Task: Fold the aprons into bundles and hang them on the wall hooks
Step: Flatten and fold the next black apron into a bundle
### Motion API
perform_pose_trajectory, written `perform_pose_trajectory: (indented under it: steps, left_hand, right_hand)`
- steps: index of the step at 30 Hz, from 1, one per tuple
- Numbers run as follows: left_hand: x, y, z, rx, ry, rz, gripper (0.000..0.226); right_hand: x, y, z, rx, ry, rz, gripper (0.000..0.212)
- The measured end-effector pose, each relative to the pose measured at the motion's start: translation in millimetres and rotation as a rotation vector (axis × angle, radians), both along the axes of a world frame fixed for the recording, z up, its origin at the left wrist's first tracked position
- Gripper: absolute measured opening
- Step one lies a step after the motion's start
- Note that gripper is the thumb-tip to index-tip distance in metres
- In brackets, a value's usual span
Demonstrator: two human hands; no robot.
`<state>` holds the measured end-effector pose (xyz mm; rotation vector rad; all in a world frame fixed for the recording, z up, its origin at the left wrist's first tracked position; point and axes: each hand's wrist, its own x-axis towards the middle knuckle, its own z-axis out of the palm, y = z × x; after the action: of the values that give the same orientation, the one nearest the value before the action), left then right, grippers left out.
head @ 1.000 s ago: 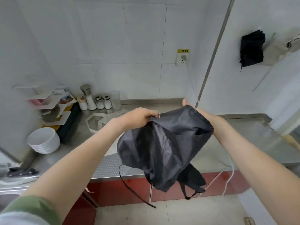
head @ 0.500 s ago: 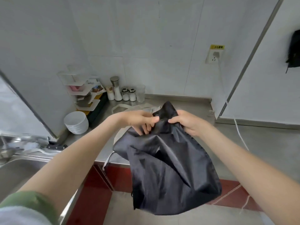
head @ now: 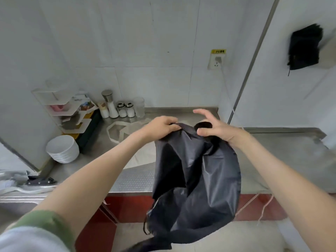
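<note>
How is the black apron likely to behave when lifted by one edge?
Probably floppy: the black apron sags in deep folds below the left hand. Likely light, as a fingertip grip carries it. Its sheen suggests it may slip.
</note>
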<state>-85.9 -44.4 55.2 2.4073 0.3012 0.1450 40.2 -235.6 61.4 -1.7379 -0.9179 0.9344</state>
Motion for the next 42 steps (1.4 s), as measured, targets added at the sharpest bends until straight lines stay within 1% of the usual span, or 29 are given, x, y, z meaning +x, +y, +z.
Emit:
perform_pose_trajectory:
  steps: [1,2,4,5,6,7,8,9,10,12,14,17,18,19,20,21,24,25,27,29,31,32,33,36,37,38,40,41,42]
  left_hand:
    - [6,-5,3,-0.012,-0.006,-0.025,0.026]
    - [10,-8,6,-0.047,0.022,-0.073,0.026]
    - [13,-8,5,-0.119,0.245,-0.213,0.022]
    - [12,-6,1,-0.106,0.389,-0.265,0.021]
    - [9,-4,-5,-0.045,0.52,-0.292,0.02]
    - [6,1,-14,0.049,0.608,-0.286,0.019]
    - [4,4,-21,0.136,0.642,-0.268,0.02]
    - [2,8,-27,0.17,0.64,-0.242,0.025]
    - [2,9,-31,0.136,0.618,-0.22,0.027]
    - [1,6,-32,-0.09,0.52,-0.151,0.021]
    - [6,-1,-32,-0.299,0.396,-0.061,0.024]
    - [15,-16,-32,-0.425,0.206,0.01,0.028]
    - [17,-22,-28,-0.451,0.159,0.02,0.027]
    - [19,-26,-27,-0.454,0.126,0.025,0.026]
    - [20,-30,-22,-0.436,0.108,0.01,0.025]
    - [20,-32,-20,-0.395,0.113,-0.008,0.023]
    - [14,-28,-16,-0.28,0.182,-0.035,0.022]
    - [12,-23,-15,-0.289,0.209,-0.04,0.02]
    - [-1,-11,-11,-0.351,0.277,-0.066,0.011]
    - [-12,3,-13,-0.279,0.364,-0.063,0.018]
    - [-23,18,-16,-0.147,0.455,-0.009,0.025]
    - [-29,24,-17,-0.122,0.456,0.027,0.028]
    - [-35,29,-17,-0.111,0.421,0.083,0.031]
    - [-46,36,-12,-0.231,0.099,0.236,0.025]
    - [-47,35,-12,-0.242,0.077,0.257,0.025]
    - [-46,34,-12,-0.191,0.14,0.235,0.031]
    - [-47,28,-21,0.069,0.425,0.156,0.042]
    - [-48,28,-26,0.233,0.458,0.143,0.046]
    - [-49,32,-27,0.351,0.434,0.153,0.047]
  right_hand:
    - [1,-4,-3,-0.133,-0.114,0.024,0.07]
    - [2,-6,-6,-0.222,-0.191,0.025,0.06]
    - [6,-15,-9,-0.216,-0.23,-0.07,0.024]
    - [9,-21,-11,-0.165,-0.206,-0.126,0.015]
    - [15,-29,-13,-0.111,-0.143,-0.185,0.012]
    - [21,-38,-15,-0.063,-0.067,-0.242,0.012]
    - [29,-45,-19,-0.028,-0.002,-0.288,0.014]
    - [36,-51,-22,-0.013,0.033,-0.325,0.018]
    - [41,-57,-27,-0.014,0.054,-0.354,0.025]
    - [48,-65,-32,-0.008,0.083,-0.413,0.036]
    - [49,-69,-36,0.028,0.103,-0.448,0.04]
    - [51,-70,-45,0.031,0.096,-0.478,0.058]
    - [49,-68,-47,0.028,0.092,-0.473,0.057]
    - [44,-64,-47,0.029,0.08,-0.468,0.048]
    - [38,-58,-47,0.018,0.038,-0.464,0.037]
    - [31,-53,-45,-0.01,-0.039,-0.466,0.033]
    - [20,-37,-45,-0.078,-0.281,-0.49,0.04]
    - [20,-35,-46,-0.061,-0.307,-0.496,0.037]
    - [19,-27,-49,0.003,-0.274,-0.52,0.029]
    - [20,-19,-51,0.051,-0.236,-0.545,0.023]
    - [19,-12,-51,0.06,-0.266,-0.535,0.02]
    - [20,-9,-51,0.058,-0.287,-0.526,0.017]
    - [20,-6,-51,0.053,-0.314,-0.521,0.015]
    - [25,-3,-53,0.07,-0.372,-0.593,0.023]
    - [24,-2,-51,0.089,-0.397,-0.61,0.026]
    - [24,0,-51,0.102,-0.428,-0.615,0.027]
    - [22,3,-52,0.092,-0.493,-0.587,0.028]
    - [20,4,-52,0.079,-0.528,-0.573,0.028]
    - [18,5,-52,0.076,-0.565,-0.574,0.028]
